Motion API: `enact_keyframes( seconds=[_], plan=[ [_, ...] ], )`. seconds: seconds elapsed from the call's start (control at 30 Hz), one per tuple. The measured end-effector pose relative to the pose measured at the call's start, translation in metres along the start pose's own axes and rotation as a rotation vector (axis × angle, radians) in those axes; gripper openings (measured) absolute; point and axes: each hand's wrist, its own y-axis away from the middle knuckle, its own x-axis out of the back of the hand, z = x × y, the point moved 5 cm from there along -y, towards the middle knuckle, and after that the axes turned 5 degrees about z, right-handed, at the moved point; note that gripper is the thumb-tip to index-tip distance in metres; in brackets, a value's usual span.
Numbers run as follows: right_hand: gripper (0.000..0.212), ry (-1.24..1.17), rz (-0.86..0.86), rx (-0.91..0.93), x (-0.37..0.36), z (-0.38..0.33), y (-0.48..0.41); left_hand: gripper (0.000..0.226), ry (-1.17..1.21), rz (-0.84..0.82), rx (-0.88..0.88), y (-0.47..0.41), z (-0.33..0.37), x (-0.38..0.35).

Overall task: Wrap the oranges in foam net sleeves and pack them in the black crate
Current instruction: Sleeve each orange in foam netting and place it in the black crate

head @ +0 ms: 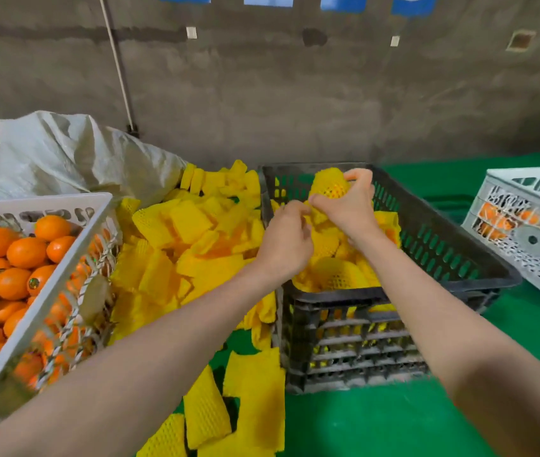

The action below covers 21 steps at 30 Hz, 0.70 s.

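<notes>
Both hands are over the black crate (334,293), which stands on the green table (377,423). The right hand (352,206) holds a wrapped orange (329,188) above the crate's far half. Its grip is closed around the fruit, fingertips curled over the top. The yellow foam sleeve (316,216) covers the orange, and its loose end hangs toward the left hand (286,239), whose grip is a narrow pinch on that end. The two hands nearly touch.

Inside the crate, more wrapped oranges (337,275) lie against the near wall and left side. The green-slotted right wall is bare down to them, so there is room on that side. Both forearms cross the crate's near rim.

The pile of loose sleeves (189,245) presses against the crate's left wall and spills down it. A few more sleeves (255,390) lie flat on the table just before the near left corner. Beyond the pile stands a white crate (64,232) of bare oranges (26,252), its rim touching the pile. A white sack (64,153) slumps behind it against the grey wall (295,94).

To the right, a second white crate (525,232) stands apart from the black one, with a strip of bare green table between them. The table in front of the black crate is also open.
</notes>
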Motion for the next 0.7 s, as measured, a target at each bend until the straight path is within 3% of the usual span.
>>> enact_keyframes(
  seconds=[0.1,0.2,0.33,0.5,0.6,0.7],
  plan=[
    [0.055,0.257,-0.082,-0.054,0.003,0.029,-0.041,0.031,-0.405,-0.356,-0.146,-0.004,0.008,-0.044],
    [0.054,0.464,-0.119,-0.03,-0.007,0.05,-0.077,0.027,-0.694,-0.495,-0.291,0.006,0.006,-0.065],
    [0.057,0.568,-0.133,0.03,-0.032,0.078,-0.11,0.026,-0.688,-0.385,-0.282,0.003,0.003,-0.061],
    [0.074,0.744,-0.362,0.013,-0.058,0.124,-0.116,0.023,-0.623,-0.342,-0.23,0.001,-0.002,-0.06],
    [0.084,0.844,-0.296,0.076,-0.055,0.117,-0.115,0.023,-0.579,-0.295,-0.214,-0.001,-0.001,-0.058],
    [0.073,0.9,-0.275,0.257,-0.062,0.089,-0.104,0.031,-0.589,-0.269,-0.189,-0.001,-0.004,-0.058]
  ],
)
